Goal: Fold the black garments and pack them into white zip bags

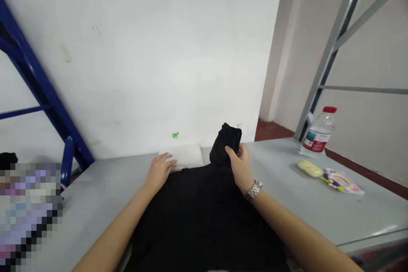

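Black fabric [204, 208] lies spread over the near middle of the grey table [105, 199], its lower part running out of view toward the wearer. Between thumb and fingers, the right hand [240, 168] grasps a bunched black piece [225, 142] and holds it upright at the cloth's far edge; whether the two are joined cannot be told. A metal-banded watch [253, 190] circles the right wrist. At the cloth's far left corner, the left hand [160, 173] rests with its fingertips at a flat white object [188, 156]; whether it grips anything is unclear. This white object lies next to the white wall [159, 59]. Farther right on the table stand a red-capped clear bottle [318, 134] and, nearer, a yellow case [310, 168] just beside a colourful flat packet [344, 182].
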`<state>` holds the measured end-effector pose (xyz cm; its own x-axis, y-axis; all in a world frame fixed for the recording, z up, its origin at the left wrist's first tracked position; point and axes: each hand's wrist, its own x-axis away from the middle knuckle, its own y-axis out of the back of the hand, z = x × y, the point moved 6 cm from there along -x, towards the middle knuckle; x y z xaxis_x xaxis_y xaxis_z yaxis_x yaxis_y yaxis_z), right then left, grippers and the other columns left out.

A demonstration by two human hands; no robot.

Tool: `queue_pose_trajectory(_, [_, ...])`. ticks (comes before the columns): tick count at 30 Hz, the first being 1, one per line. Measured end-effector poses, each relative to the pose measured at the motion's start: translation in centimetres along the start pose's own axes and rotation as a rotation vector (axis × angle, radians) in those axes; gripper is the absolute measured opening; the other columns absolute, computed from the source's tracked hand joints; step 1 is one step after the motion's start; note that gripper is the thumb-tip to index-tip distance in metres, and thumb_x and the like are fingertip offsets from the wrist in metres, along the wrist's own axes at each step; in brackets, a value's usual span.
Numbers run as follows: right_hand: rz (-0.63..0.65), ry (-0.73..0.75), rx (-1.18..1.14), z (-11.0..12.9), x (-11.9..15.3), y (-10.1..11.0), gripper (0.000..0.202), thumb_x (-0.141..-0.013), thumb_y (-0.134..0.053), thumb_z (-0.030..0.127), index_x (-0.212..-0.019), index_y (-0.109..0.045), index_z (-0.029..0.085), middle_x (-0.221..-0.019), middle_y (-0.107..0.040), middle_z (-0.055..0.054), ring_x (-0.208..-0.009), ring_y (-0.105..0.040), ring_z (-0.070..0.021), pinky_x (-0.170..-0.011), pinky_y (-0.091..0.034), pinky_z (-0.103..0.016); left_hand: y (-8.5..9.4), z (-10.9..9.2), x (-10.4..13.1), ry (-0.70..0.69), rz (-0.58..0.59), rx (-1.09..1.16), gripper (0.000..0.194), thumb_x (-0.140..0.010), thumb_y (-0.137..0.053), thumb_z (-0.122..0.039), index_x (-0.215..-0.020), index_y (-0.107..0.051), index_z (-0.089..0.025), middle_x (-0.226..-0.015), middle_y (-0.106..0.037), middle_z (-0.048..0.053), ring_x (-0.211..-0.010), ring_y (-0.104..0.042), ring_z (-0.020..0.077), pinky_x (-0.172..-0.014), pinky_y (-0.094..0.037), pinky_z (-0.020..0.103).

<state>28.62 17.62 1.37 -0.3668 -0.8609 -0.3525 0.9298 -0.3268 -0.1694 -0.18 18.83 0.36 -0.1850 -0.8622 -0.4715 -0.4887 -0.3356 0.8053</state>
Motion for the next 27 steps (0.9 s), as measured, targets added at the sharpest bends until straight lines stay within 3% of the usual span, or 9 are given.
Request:
queue_pose_trajectory(5, [0.075, 0.192, 0.234, 2.6, 2.2, -1.2, 0.029, -0.075, -0.062, 0.037, -0.096, -0.049, 0.021, -0.093, -0.052, -0.003, -0.09, -0.052, -0.021, -0.081, -0.045, -0.038, 1.2, -4.1, 1.4, 0.003, -0.062, 0.32, 0.041, -0.08, -0.058, -0.04, -0.119, -0.059, -0.025, -0.133, -0.052, 0.008, -0.128, -0.039, 0.0267, -0.109, -0.025, 0.045])
queue_pose_trajectory(8, [0.354, 0.247, 0.214, 3.4, 4.7, -3.4, 0.041, -0.072, -0.068, 0.036, -0.106, -0.049, 0.022, -0.114, -0.049, -0.006, -0.102, -0.05, -0.0218, -0.086, -0.045, -0.036, -0.2, -8.7, 3.6, 0.039, 0.172, 0.893, 0.068, -0.076, -0.062, -0.044, -0.137, -0.035, -0.03, -0.137, -0.048, 0.007, -0.124, -0.046, 0.0257, -0.1, -0.04, 0.042])
queue_pose_trajectory(10, [0.576, 0.205, 0.143, 3.3, 6.4, -4.8, 0.031, -0.073, -0.067, 0.037, -0.097, -0.055, 0.022, -0.124, -0.047, -0.006, -0.109, -0.049, -0.0214, -0.088, -0.045, -0.034, -0.6, -10.3, 4.7, 0.125, 0.213, 1.026, 0.068, -0.072, -0.068, -0.042, -0.133, -0.042, -0.026, -0.131, -0.055, 0.008, -0.119, -0.051, 0.0272, -0.098, -0.042, 0.042])
queue_pose_trajectory(13, [0.733, 0.076, 0.036, 2.7, 7.0, -5.5, 0.022, -0.081, -0.058, 0.041, -0.09, -0.061, 0.021, -0.118, -0.055, -0.005, -0.108, -0.052, -0.0208, -0.091, -0.043, -0.033, -0.4, -9.2, 5.3, 0.409, 0.144, 1.005, 0.05, -0.068, -0.072, -0.04, -0.112, -0.061, -0.019, -0.112, -0.067, 0.009, -0.108, -0.059, 0.0289, -0.096, -0.044, 0.042])
queue_pose_trajectory(17, [0.705, -0.268, -0.09, 0.8, 4.3, -4.5, 0.035, -0.08, -0.054, 0.051, -0.084, -0.065, 0.017, -0.08, -0.066, -0.003, -0.074, -0.061, -0.0179, -0.07, -0.049, -0.032, 0.5, -5.5, 4.3, 0.651, 0.103, 1.151, 0.045, -0.069, -0.071, -0.038, -0.108, -0.06, -0.019, -0.104, -0.069, 0.009, -0.095, -0.065, 0.0268, -0.083, -0.052, 0.037])
queue_pose_trajectory(19, [0.743, -0.425, -0.101, -0.1, 3.2, -4.0, 0.034, -0.077, -0.06, 0.049, -0.079, -0.066, 0.016, -0.072, -0.065, -0.003, -0.068, -0.061, -0.0164, -0.067, -0.049, -0.03, 0.8, -3.9, 3.5, 0.652, 0.154, 1.084, 0.047, -0.069, -0.069, -0.037, -0.112, -0.057, -0.02, -0.099, -0.07, 0.008, -0.089, -0.066, 0.0264, -0.075, -0.053, 0.036])
queue_pose_trajectory(22, [0.857, -0.535, -0.108, -0.6, 2.9, -3.9, 0.026, -0.073, -0.068, 0.037, -0.09, -0.067, 0.018, -0.079, -0.068, -0.002, -0.075, -0.063, -0.0161, -0.073, -0.049, -0.029, 1.7, -2.1, 2.8, 0.609, 0.06, 0.773, 0.045, -0.071, -0.063, -0.043, -0.107, -0.057, -0.017, -0.096, -0.068, 0.01, -0.094, -0.064, 0.0285, -0.074, -0.051, 0.037])
queue_pose_trajectory(24, [0.881, -0.535, -0.125, -0.6, 3.2, -4.2, 0.028, -0.071, -0.07, 0.031, -0.096, -0.066, 0.02, -0.084, -0.068, -0.002, -0.078, -0.064, -0.0152, -0.076, -0.049, -0.028, 1.8, -2.6, 3.0, 0.554, 0.028, 0.671, 0.043, -0.076, -0.053, -0.05, -0.101, -0.06, -0.016, -0.103, -0.066, 0.011, -0.102, -0.06, 0.029, -0.083, -0.048, 0.039])
queue_pose_trajectory(27, [0.877, -0.516, -0.155, -0.4, 4.0, -4.7, 0.024, -0.072, -0.069, 0.033, -0.091, -0.067, 0.019, -0.085, -0.069, -0.001, -0.077, -0.064, -0.0131, -0.075, -0.048, -0.026, 0.5, -5.4, 4.1, 0.412, 0.151, 0.616, 0.051, -0.072, -0.058, -0.052, -0.112, -0.059, -0.02, -0.118, -0.061, 0.01, -0.111, -0.055, 0.0293, -0.092, -0.043, 0.04])
